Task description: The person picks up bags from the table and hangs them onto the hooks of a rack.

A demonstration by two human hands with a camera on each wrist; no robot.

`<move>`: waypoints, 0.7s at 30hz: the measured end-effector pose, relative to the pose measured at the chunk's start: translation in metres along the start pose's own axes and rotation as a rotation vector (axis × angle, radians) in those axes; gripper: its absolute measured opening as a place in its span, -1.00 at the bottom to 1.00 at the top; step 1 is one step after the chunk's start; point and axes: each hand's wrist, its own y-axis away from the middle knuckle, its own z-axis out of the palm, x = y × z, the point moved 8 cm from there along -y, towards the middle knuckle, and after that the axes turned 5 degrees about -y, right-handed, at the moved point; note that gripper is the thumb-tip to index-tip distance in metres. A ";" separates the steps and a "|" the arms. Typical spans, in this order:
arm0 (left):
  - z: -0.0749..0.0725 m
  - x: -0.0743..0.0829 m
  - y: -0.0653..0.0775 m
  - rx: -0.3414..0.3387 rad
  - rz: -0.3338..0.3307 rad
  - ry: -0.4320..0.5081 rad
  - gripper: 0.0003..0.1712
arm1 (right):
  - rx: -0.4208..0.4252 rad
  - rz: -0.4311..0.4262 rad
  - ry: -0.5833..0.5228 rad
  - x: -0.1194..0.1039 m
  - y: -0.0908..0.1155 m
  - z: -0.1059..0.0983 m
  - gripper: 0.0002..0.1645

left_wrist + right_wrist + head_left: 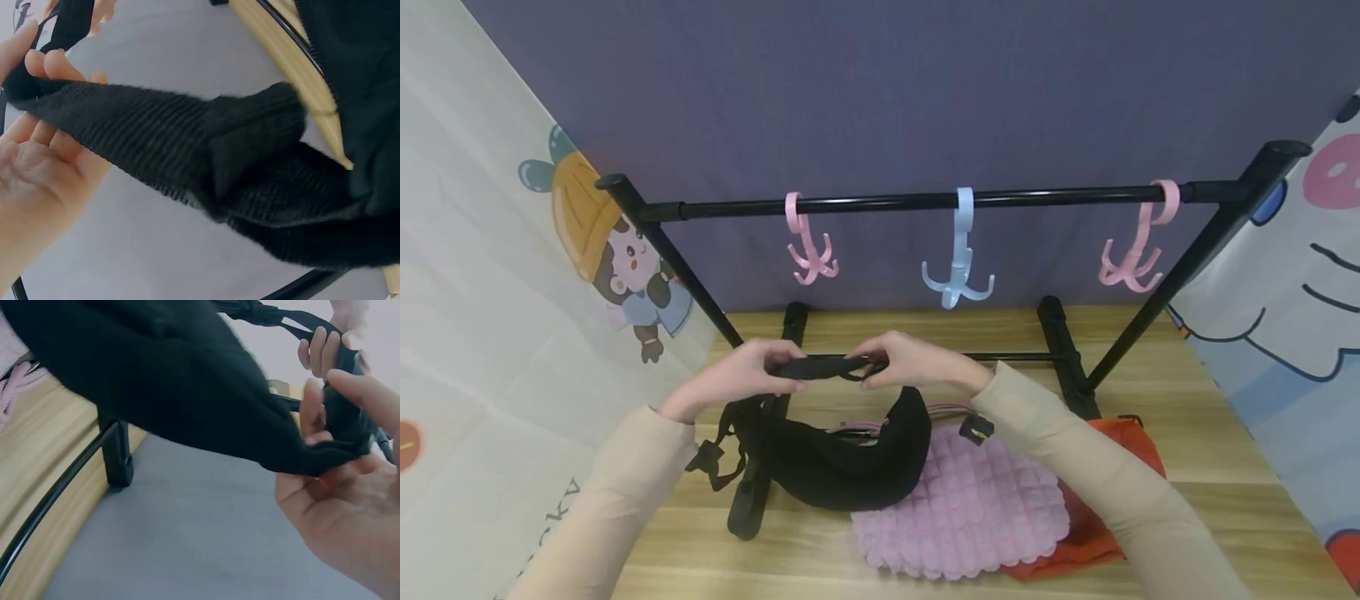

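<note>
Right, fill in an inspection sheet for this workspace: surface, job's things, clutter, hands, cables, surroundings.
Surface: wood-grain table, with a black rack standing on it.
Job's things: black bag, its strap in both hands; three hooks on the rack's bar, nothing hung from them.
Clutter: pink bag, lying partly over an orange cloth item.
Hands: left hand and right hand both grip the strap.
Cables: nothing seen.
Surroundings: dark backdrop behind, printed sheets at both sides.

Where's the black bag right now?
In the head view, the black bag is just left of centre, below the left hand and right hand holding its strap, with the pink quilted bag at its right side.
</note>
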 end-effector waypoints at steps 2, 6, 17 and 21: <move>-0.002 0.004 0.000 -0.020 0.007 0.007 -0.73 | -0.017 -0.010 -0.002 -0.005 -0.001 0.000 -0.52; -0.006 0.010 -0.001 -0.053 0.029 0.057 -0.69 | -0.016 -0.014 0.003 -0.014 -0.002 -0.005 -0.61; -0.023 0.024 0.002 -0.109 0.023 0.209 -0.65 | -0.026 0.064 -0.078 -0.032 -0.006 -0.011 -0.74; -0.032 0.031 0.000 -0.103 0.012 0.179 -0.65 | -0.037 0.121 -0.139 -0.035 -0.008 -0.016 -0.68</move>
